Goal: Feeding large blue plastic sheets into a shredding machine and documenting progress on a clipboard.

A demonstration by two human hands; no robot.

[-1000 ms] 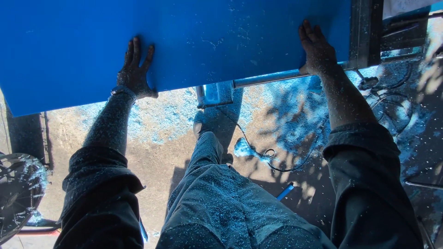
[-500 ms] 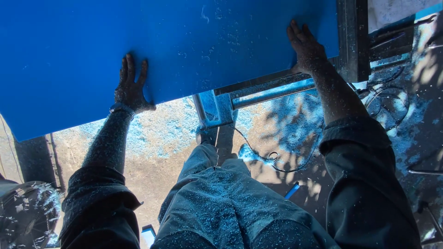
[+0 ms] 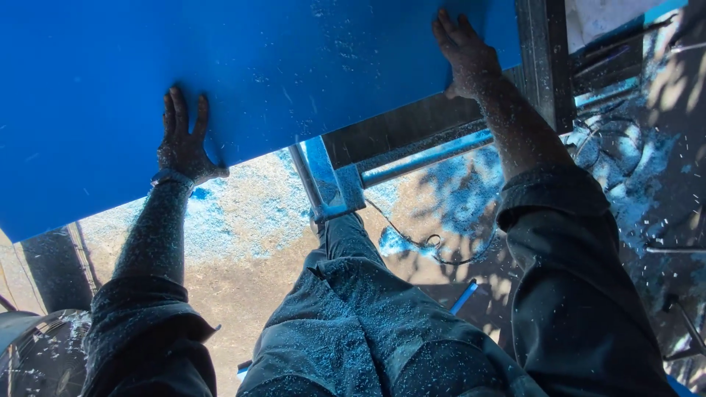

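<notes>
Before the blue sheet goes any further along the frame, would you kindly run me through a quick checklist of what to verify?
1. Left hand flat on the blue sheet, near its edge: ok.
2. Right hand flat on the sheet, at its far corner: ok.
3. Metal frame under the sheet supports it: ok where visible; the rest is hidden.
4. Loose cable on the ground near the leg: not ok, trip risk.
5. Blue shavings underfoot: not ok, possibly slippery.
6. Cutting tool position: cannot tell.
</notes>
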